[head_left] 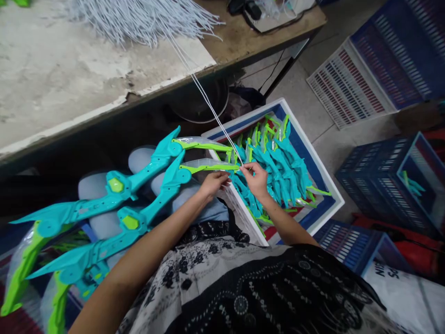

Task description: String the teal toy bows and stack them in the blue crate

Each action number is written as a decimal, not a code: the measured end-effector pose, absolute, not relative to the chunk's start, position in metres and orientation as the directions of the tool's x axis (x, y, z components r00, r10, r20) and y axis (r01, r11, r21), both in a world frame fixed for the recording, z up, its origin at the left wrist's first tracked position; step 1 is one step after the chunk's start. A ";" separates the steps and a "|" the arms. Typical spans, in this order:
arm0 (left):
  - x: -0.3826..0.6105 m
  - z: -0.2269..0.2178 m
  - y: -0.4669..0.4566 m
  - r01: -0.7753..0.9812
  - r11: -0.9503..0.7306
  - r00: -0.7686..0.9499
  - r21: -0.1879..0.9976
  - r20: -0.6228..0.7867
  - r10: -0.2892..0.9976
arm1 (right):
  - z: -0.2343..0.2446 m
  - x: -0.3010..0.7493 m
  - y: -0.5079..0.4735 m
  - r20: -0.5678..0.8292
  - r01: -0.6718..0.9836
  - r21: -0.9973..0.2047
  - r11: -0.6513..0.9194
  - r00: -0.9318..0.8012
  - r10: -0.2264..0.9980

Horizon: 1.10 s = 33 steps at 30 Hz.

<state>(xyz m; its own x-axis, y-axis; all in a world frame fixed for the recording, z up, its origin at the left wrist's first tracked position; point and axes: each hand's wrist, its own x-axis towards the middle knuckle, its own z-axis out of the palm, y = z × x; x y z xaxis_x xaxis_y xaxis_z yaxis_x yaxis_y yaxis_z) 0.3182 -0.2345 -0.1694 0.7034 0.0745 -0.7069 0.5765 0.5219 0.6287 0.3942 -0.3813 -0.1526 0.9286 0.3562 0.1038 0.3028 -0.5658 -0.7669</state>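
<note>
Two turquoise toy bows (158, 171) with lime-green limbs lie side by side across my lap. White strings (212, 109) run taut from the bundle on the table down to my right hand (255, 179), whose thumb and fingers pinch them by the green tip of the nearer bow. Just below that tip is my left hand (214, 184), its fingers curled together; what lies between them is too small to make out. Beyond both hands, a white-rimmed crate (311, 132) holds several folded turquoise and green bows (278, 162).
A thick bundle of white strings (142, 18) lies on the worn table (52, 74), whose edge runs above my lap. Blue crates (368, 176) stand at the right, with a white crate (351, 86) behind. A printed white sack (410, 297) lies at the lower right.
</note>
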 end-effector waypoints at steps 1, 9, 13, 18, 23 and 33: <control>0.319 -0.170 -0.235 0.576 0.525 0.704 0.627 -0.707 0.072 | -0.154 0.394 -0.381 0.130 0.342 -0.750 -0.567 0.915 0.382; 0.329 -0.184 -0.239 0.513 0.607 0.779 0.607 -0.626 -0.032 | -0.164 0.391 -0.380 0.176 0.480 -0.715 -0.507 0.827 0.534; 0.333 -0.190 -0.240 0.481 0.662 0.804 0.575 -0.591 -0.072 | -0.163 0.394 -0.385 0.160 0.456 -0.740 -0.495 0.834 0.528; 0.337 -0.192 -0.240 0.489 0.719 0.794 0.494 -0.593 -0.132 | -0.163 0.397 -0.387 0.092 0.332 -0.823 -0.461 0.879 0.468; 0.340 -0.189 -0.243 0.530 0.630 0.777 0.568 -0.623 -0.093 | -0.171 0.402 -0.383 -0.086 0.055 -0.895 -0.443 0.953 0.291; 0.301 -0.159 -0.225 0.602 0.404 0.742 0.688 -0.670 0.035 | -0.177 0.395 -0.366 -0.313 -0.176 -0.921 -0.348 0.865 0.392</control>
